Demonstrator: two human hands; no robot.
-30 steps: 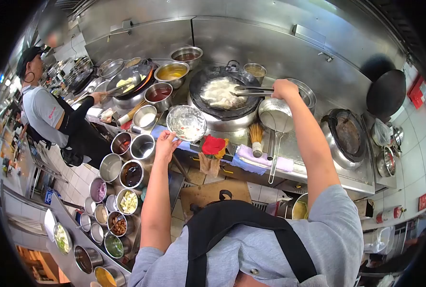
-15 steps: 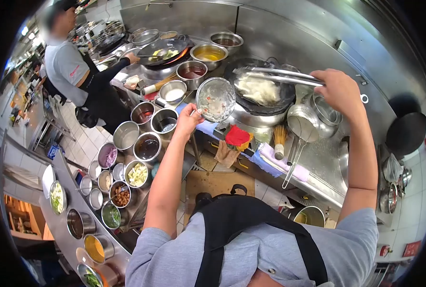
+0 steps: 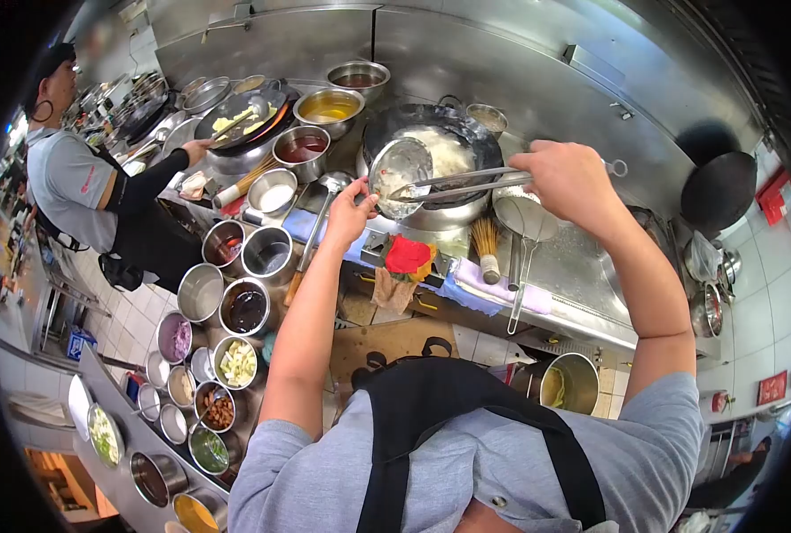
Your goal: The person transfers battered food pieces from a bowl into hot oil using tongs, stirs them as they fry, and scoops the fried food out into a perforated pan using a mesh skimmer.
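Observation:
My left hand grips the rim of a small bowl, tilted beside the near left edge of a black wok. Whitish residue and small red bits cling to the bowl's inside. Metal tongs are in my right hand, closed round them, and their tips reach into the bowl. Pale food lies in the wok, partly hidden behind the bowl; its kind is unclear.
Pots of sauces and chopped ingredients, among them a pot of pale cubes, crowd my left side. A ladle leans over the counter edge. A strainer and a bamboo brush lie right. A co-worker stands at another wok.
The tongs have come down from over the wok into the bowl. The bowl is tilted more toward the wok. My view has shifted to the right.

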